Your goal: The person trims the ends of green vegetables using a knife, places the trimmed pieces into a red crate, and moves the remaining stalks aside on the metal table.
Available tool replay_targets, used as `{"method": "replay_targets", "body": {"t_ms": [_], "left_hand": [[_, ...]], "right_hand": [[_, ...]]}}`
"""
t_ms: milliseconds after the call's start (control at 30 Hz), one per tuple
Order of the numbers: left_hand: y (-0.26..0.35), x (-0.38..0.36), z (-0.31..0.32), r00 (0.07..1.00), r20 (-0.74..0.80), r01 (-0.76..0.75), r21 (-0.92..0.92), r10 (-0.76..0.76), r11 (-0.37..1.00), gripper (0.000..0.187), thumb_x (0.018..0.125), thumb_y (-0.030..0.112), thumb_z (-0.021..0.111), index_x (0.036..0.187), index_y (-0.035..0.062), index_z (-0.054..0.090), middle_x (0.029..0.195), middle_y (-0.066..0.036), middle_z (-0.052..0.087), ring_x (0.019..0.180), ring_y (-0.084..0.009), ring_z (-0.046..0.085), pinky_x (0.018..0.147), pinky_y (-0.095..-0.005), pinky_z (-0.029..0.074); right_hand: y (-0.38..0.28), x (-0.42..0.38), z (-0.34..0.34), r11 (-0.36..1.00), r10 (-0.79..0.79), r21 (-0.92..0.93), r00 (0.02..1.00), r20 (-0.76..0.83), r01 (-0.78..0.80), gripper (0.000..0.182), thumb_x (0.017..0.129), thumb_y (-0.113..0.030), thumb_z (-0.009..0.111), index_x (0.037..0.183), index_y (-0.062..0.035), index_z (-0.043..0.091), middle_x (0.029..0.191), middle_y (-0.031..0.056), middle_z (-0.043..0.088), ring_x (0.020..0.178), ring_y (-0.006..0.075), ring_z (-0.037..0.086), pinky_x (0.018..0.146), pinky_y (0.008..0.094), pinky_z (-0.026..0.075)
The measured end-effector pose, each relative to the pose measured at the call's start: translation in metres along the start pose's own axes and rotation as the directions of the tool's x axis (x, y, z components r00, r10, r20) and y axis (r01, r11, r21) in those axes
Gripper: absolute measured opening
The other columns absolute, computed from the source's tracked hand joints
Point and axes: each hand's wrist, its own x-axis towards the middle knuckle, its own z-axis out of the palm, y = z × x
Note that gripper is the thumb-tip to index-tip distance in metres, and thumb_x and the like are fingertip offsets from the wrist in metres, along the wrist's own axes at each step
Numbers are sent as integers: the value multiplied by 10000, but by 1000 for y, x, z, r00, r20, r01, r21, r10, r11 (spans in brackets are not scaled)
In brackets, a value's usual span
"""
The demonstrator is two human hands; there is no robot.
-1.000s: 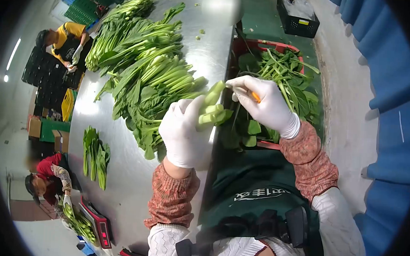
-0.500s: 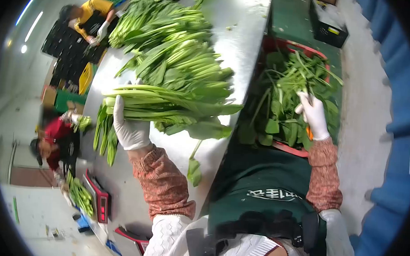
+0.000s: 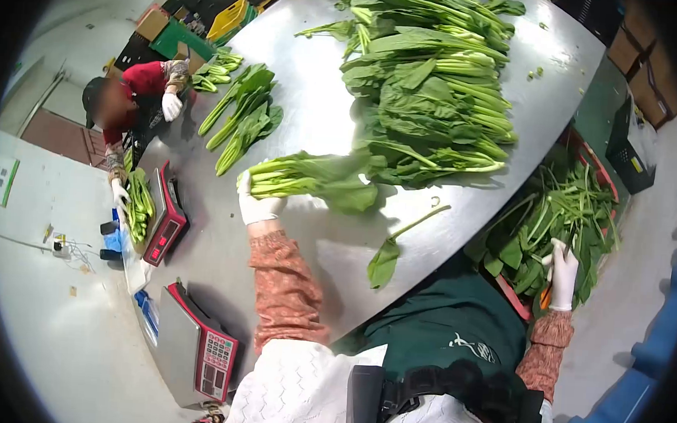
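Observation:
My left hand (image 3: pixel 261 203), in a white glove, is closed round the stem ends of a bunch of leafy greens (image 3: pixel 302 177), held over the metal table (image 3: pixel 289 278) with the leaves pointing right. A large pile of the same greens (image 3: pixel 436 102) lies just beyond it. One loose leaf on its stalk (image 3: pixel 384 263) rests nearer my body. My right hand (image 3: pixel 562 274), also gloved, is closed on an orange-handled knife (image 3: pixel 546 298), mostly hidden by the fingers. It hovers over a red crate (image 3: pixel 514 299) full of loose leaves (image 3: pixel 560 215).
Two red-framed scales (image 3: pixel 216 354) (image 3: pixel 171 226) stand at the left. Across the table a person in red (image 3: pixel 142 79) has greens near both gloved hands. Separate bunches (image 3: pixel 244 118) lie on that side. A black crate (image 3: pixel 631 146) and cardboard boxes (image 3: pixel 649 59) are at the right.
My view has turned left, bringing the nearer scale into full view. The bunch in my left hand has moved away from the pile, toward the scales. My right hand stays over the crate.

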Motion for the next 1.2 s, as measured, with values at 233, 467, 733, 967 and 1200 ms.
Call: {"method": "replay_targets", "body": {"t_ms": [233,467,733,967,1200], "left_hand": [[122,165,-48,881,-55,-374,526,469,764,627,883,398,630,1390,69,462,1403,-155,498,1200,-335,529,1054,-545,394],[19,61,63,971,239,-120,453,9,883,746,911,342,676,1444,-43,323,1502,-209,364,1427,-329,319,1172,-477,313],[-171,-137,27,549,608,-822,271,-573,-500,330,801,249,678,1037,43,576,834,-144,637,763,-376,654,675,-471,525],[-247,-177,57,479,598,-804,593,-643,-47,262,840,132,690,1055,23,588,1030,-171,667,835,-318,681,722,-410,550],[-268,-153,157,77,879,-905,-136,-470,-403,652,738,234,785,1300,41,517,1378,-120,519,1316,-324,448,1078,-531,356]], "right_hand": [[-24,-15,16,997,41,-60,999,1,-41,316,1015,-248,518,1168,0,640,659,-18,582,447,22,365,415,193,277],[-33,-23,42,999,44,26,997,64,-46,309,1005,-235,542,1159,18,628,661,-5,606,437,21,390,424,184,302],[-41,-37,46,998,-3,-59,992,126,11,298,978,-218,568,1157,6,645,684,-6,647,507,36,470,454,218,375],[-17,-43,26,984,29,172,997,77,-42,275,993,-197,549,1155,8,635,690,-4,633,448,17,390,424,187,322],[-10,-50,-35,970,25,241,985,-171,17,283,1007,-231,548,1158,-12,644,688,4,628,445,23,393,423,184,309]]}}
